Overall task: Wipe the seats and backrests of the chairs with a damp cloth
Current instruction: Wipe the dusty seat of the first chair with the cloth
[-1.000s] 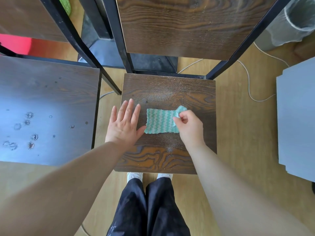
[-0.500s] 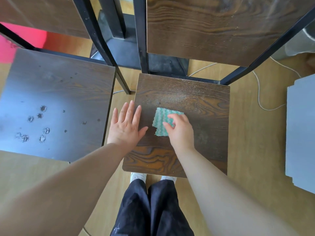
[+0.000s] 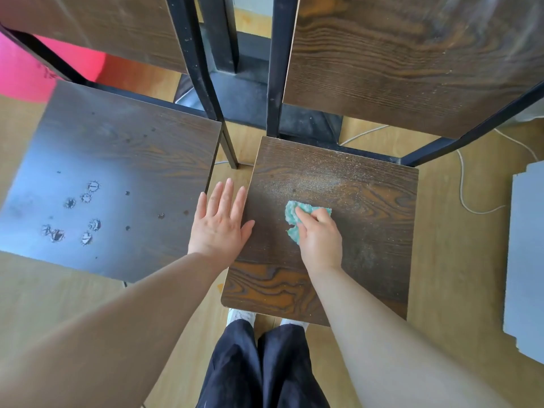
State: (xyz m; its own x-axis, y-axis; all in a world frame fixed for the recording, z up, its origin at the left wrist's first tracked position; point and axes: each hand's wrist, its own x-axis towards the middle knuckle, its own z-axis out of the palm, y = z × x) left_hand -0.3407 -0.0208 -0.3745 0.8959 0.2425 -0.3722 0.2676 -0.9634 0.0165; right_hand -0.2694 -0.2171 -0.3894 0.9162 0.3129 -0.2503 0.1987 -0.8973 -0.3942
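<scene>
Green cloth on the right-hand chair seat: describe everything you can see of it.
The cloth is mint green with paler wavy stripes and a nubbly weave. It is bunched up, not spread flat. It lies on the right chair's dark wood-grain seat, left of centre, just short of a band of pale dust. The right hand is curled over it and grips it, hiding most of it. Dampness cannot be told.

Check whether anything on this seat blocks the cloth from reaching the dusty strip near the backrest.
Nothing visible does. The right hand grips the cloth on the seat; only bare wood lies between it and the dusty strip beyond. The left hand lies flat at the seat's left edge, aside.
</scene>
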